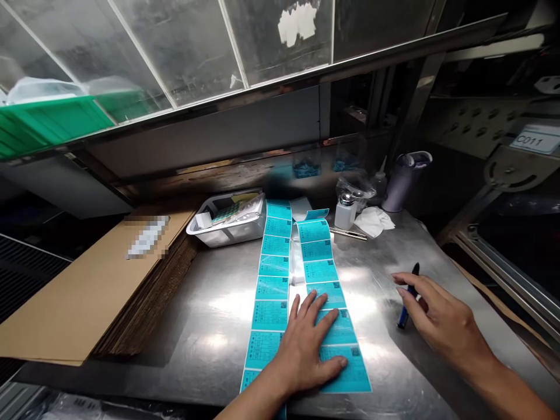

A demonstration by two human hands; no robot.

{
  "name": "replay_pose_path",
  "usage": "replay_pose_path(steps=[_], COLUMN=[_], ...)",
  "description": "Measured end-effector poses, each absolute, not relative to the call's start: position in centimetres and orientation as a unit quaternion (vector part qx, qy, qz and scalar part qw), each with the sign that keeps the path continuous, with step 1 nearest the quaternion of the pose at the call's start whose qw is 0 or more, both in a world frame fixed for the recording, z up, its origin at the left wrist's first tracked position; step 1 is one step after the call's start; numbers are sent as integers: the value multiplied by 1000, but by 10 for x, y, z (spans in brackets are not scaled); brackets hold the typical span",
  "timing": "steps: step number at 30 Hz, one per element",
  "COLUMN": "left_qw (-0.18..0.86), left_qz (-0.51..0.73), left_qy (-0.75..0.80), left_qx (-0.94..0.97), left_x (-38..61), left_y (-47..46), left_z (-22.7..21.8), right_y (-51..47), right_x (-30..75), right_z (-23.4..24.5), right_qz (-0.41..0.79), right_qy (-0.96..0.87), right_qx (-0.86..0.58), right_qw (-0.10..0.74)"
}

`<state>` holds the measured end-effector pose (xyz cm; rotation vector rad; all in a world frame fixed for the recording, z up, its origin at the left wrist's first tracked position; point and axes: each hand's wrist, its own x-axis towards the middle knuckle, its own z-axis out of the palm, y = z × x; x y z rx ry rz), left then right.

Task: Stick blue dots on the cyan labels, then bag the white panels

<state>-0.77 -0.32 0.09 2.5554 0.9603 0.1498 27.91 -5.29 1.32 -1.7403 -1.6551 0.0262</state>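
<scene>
My left hand [306, 344] lies with its fingers spread on the right-hand strip of blue printed labels [318, 251], near its front end. A second strip of blue labels [270, 286] runs alongside on the left and passes under my left wrist. To the right, my right hand [446, 324] hovers over the metal table, with a dark blue pen [403, 315] tucked behind the index finger and thumb. Those two fingertips are apart; the other fingers, mostly hidden, appear to hold the pen.
A stack of brown cardboard [79, 291] fills the left side of the metal table [210, 332]. Toward the back stand a white bin [227, 234], a white pump bottle [345, 214], crumpled tissue [374, 221], tweezers [350, 234] and a purple cylinder [400, 184]. A shelf edge [271, 87] overhangs.
</scene>
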Motion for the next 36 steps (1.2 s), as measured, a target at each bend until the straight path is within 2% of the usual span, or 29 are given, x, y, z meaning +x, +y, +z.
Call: replay_pose_path(steps=[4,15,18,21,25,28,32,36], left_qw=[195,206,215,218,198,141,53,89], left_qz=[56,63,80,93,97,107,126,128], left_qy=[344,352,355,352,330,315,326,320], left_qx=[917,911,907,906,918,933,935,934], left_x=[-7,-8,-9,-11,-15,-14,-11,-14], left_y=[-4,-4,-5,-4,3,8,9,6], left_z=[0,-4,-6,-10,-26,-41,-48,-43], right_y=[-47,-42,-36,-18,33,86,142,147], right_x=[278,278,283,285,275,262,244,233], right_z=[6,-15,-15,0,24,30,34,36], right_qz=[-70,-107,-79,8,125,150,145,145], right_qy=[-696,-723,-716,-713,-702,-711,-707,-694], right_qx=[-594,-593,-608,-630,-669,-668,-674,-679], right_qw=[398,338,333,308,210,159,157,190])
